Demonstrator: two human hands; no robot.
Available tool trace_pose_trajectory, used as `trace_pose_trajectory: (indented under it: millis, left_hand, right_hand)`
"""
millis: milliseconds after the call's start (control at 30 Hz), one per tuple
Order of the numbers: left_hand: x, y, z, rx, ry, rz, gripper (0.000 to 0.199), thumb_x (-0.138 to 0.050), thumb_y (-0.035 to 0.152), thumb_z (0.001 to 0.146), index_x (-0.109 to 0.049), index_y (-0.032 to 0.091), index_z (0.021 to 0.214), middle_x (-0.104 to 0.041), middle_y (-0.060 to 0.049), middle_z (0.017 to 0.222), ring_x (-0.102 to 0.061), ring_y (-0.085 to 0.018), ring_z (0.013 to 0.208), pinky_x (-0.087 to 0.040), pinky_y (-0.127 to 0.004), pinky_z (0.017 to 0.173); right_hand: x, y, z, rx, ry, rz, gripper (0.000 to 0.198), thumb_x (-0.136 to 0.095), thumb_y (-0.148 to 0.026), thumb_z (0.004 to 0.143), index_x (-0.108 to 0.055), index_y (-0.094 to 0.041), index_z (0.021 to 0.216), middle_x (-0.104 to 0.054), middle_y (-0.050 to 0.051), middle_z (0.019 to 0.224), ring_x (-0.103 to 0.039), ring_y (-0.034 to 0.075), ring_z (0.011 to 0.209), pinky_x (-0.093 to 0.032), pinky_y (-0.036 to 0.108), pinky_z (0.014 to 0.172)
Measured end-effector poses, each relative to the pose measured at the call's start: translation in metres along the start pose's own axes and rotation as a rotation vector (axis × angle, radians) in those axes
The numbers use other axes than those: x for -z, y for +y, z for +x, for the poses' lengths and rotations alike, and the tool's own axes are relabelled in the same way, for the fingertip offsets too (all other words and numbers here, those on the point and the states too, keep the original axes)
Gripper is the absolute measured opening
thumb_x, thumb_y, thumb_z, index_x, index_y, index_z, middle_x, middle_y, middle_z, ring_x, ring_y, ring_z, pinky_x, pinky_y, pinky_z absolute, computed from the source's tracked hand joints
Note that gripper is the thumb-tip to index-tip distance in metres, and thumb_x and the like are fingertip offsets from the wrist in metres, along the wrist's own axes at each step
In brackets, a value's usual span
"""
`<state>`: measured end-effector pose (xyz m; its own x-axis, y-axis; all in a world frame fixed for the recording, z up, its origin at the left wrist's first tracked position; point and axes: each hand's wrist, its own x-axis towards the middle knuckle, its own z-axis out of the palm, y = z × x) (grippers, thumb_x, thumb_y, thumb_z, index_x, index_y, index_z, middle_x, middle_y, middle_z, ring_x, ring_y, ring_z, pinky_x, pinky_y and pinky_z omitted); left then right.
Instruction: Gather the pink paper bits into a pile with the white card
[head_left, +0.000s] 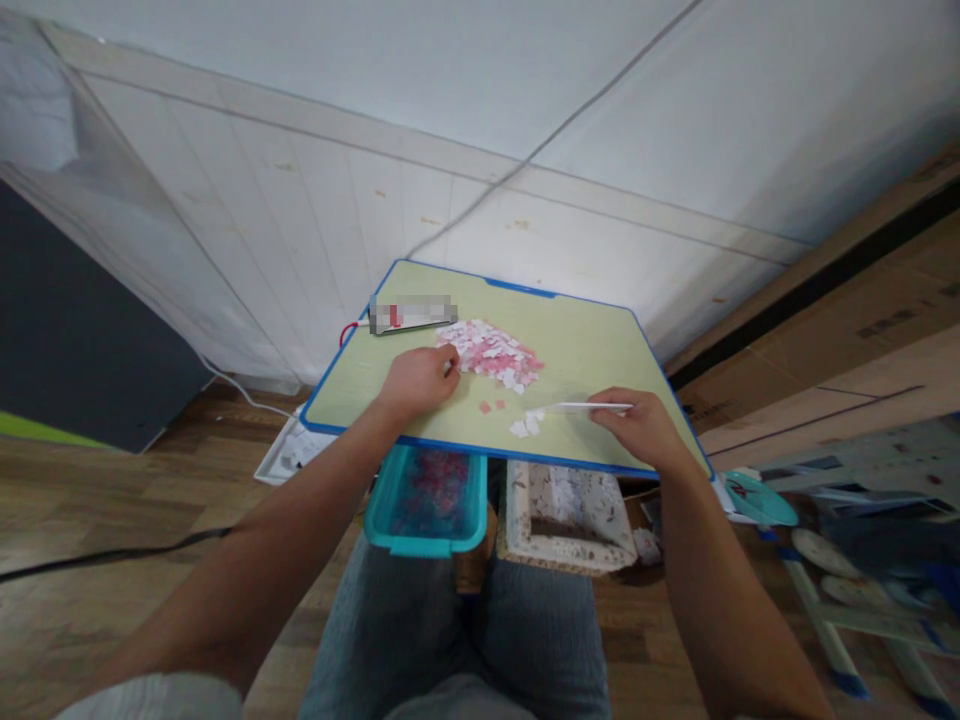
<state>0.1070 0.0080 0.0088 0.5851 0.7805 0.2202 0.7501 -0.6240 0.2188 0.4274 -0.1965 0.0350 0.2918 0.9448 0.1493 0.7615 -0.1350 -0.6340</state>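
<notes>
My right hand (636,425) pinches a thin white stick-like tool (577,406) that points left, low over the pale green board (600,350). Beneath the tool's tip lie several small white pieces (527,424). My left hand (421,382) is closed at the near left edge of a heap of small pink and white flat pieces (495,355). Something small and pale shows at its fingertips, too little to name. Between the hands, a pair of pink squares (493,407) rests apart from the heap.
A device with a blurred-out face (412,315) lies at the board's back left. Below the front edge sit a teal basket (426,547) with reddish contents and a speckled white box (570,552). Cardboard (810,340) stands at right; a white wall (315,180) rises behind.
</notes>
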Motion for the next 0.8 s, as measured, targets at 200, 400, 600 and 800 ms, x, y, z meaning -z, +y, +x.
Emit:
trace_pose_trajectory:
  millis: [200, 400, 600, 800]
  left_hand:
    - [0.003, 0.001, -0.002, -0.004, 0.010, 0.004, 0.032, -0.048, 0.042, 0.095, -0.071, 0.026, 0.111, -0.078, -0.009, 0.101, -0.071, -0.027, 0.095, -0.047, -0.035, 0.075]
    - [0.004, 0.002, -0.001, 0.002, 0.003, 0.003, 0.032, -0.049, 0.042, 0.095, -0.071, 0.026, 0.111, -0.078, -0.009, 0.100, -0.071, -0.028, 0.094, -0.047, -0.035, 0.074]
    - [0.005, 0.002, -0.001, 0.020, 0.005, 0.007, 0.031, -0.049, 0.042, 0.095, -0.071, 0.026, 0.110, -0.078, -0.008, 0.099, -0.072, -0.028, 0.093, -0.047, -0.035, 0.074]
    - [0.003, 0.001, -0.001, -0.002, 0.029, 0.014, 0.032, -0.048, 0.043, 0.095, -0.071, 0.027, 0.110, -0.078, -0.008, 0.098, -0.072, -0.029, 0.091, -0.047, -0.036, 0.072]
  right_hand:
    - [-0.013, 0.001, 0.002, -0.039, 0.027, 0.054, 0.024, -0.069, -0.036, 0.081, -0.082, -0.020, 0.093, -0.080, 0.005, 0.088, -0.070, 0.023, 0.078, -0.052, 0.033, 0.072]
    - [-0.006, -0.005, 0.003, 0.008, -0.114, 0.151, 0.017, -0.072, -0.032, 0.078, -0.082, -0.022, 0.087, -0.081, 0.004, 0.088, -0.072, 0.024, 0.083, -0.054, 0.032, 0.076]
    - [-0.011, -0.023, 0.012, 0.107, -0.214, 0.232, 0.016, -0.073, -0.033, 0.080, -0.083, -0.022, 0.087, -0.081, 0.006, 0.098, -0.074, 0.026, 0.094, -0.055, 0.036, 0.091]
    - [0.007, -0.004, 0.006, 0.101, -0.252, 0.225, 0.018, -0.076, -0.036, 0.080, -0.083, -0.021, 0.088, -0.080, 0.008, 0.100, -0.073, 0.027, 0.095, -0.054, 0.038, 0.092]
